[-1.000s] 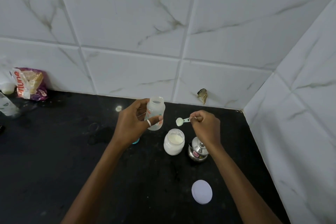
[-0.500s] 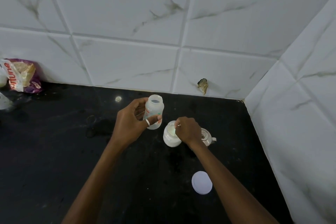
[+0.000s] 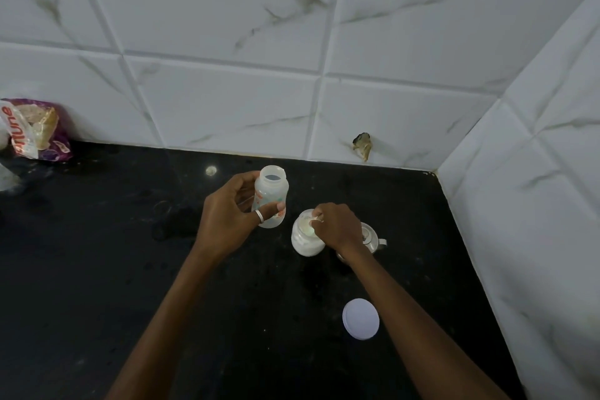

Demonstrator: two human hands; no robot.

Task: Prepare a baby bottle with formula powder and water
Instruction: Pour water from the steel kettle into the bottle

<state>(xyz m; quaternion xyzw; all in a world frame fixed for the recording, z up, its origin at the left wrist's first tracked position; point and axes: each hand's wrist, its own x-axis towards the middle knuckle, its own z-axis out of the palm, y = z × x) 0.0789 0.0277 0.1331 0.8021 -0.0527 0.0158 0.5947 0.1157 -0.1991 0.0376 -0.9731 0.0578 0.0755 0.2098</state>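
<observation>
While my left hand (image 3: 227, 217) grips the bottle (image 3: 270, 201) beside the jar (image 3: 305, 243), my right hand (image 3: 337, 227) pinches a scoop (image 3: 311, 222) inside that jar; water seems unadded.

Our left hand (image 3: 227, 217) grips the open baby bottle (image 3: 271, 195) upright above the black desk (image 3: 97, 269); just right of it our right hand (image 3: 337, 226) pinches the scoop (image 3: 307, 228), dipped into the powder jar (image 3: 305, 245); a steel pot (image 3: 370, 239) sits partly behind that hand; the white lid (image 3: 360, 318) lies nearer us; a packet (image 3: 35, 130) rests far left of both hands.
</observation>
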